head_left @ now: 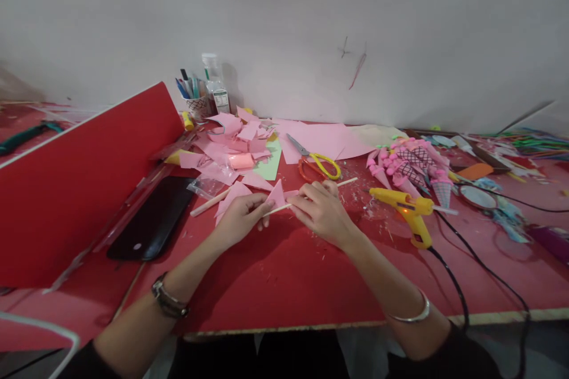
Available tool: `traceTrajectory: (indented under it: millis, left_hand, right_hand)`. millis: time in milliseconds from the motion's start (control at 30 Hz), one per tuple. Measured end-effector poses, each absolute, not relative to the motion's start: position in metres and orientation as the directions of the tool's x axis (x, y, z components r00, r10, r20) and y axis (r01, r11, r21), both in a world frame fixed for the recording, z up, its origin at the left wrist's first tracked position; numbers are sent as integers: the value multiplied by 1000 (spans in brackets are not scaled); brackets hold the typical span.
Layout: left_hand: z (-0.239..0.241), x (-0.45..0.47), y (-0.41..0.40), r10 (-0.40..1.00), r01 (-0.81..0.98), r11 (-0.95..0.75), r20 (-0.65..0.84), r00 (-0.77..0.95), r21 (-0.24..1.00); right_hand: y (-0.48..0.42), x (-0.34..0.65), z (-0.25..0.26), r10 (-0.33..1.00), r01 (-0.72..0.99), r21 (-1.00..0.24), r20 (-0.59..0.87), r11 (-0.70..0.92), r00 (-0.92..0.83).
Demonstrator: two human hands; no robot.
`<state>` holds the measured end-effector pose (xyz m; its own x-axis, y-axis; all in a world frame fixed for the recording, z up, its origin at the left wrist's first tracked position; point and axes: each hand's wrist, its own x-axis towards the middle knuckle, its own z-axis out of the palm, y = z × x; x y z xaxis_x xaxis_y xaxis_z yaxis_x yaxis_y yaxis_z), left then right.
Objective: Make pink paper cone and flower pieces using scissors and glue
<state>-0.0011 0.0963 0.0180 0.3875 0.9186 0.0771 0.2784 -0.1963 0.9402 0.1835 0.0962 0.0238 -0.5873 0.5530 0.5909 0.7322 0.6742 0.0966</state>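
Note:
My left hand [240, 218] is closed, pinching a pink paper piece [276, 194] that rises to a point above the thumb. A thin pale stick [347, 182] runs across both hands, its other end reaching the left fingertips. Around this stick the fingers of my right hand [323, 211] are closed, with a bit of pink paper beside them. Part of the paper is hidden by the fingers. Just beyond, scissors [317, 161] with yellow and red handles lie on the table. Another pink sheet [235, 192] and a pale rod [207, 204] are by the left hand.
A yellow glue gun [406, 210] with a black cord lies at right, near small pink paper cones [411, 163]. Pink scraps [231, 136] cover the back. At left are a black phone [153, 219] and a raised red board [89, 183]. A pen cup [195, 105] and bottle [217, 92] stand behind.

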Motion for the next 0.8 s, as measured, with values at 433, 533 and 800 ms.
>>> traceTrajectory:
  millis: [433, 533, 800]
  left_hand:
    - [17, -1, 96, 886, 242, -254, 125, 447, 936]
    - [17, 0, 95, 893, 252, -203, 73, 443, 946]
    - [18, 3, 91, 896, 245, -145, 23, 443, 959]
  right_hand:
    - [96, 182, 24, 570, 746, 85, 590, 660, -571]
    - [95, 181, 24, 581, 750, 92, 573, 655, -578]
    - [94, 177, 18, 600, 729, 39, 537, 684, -593]
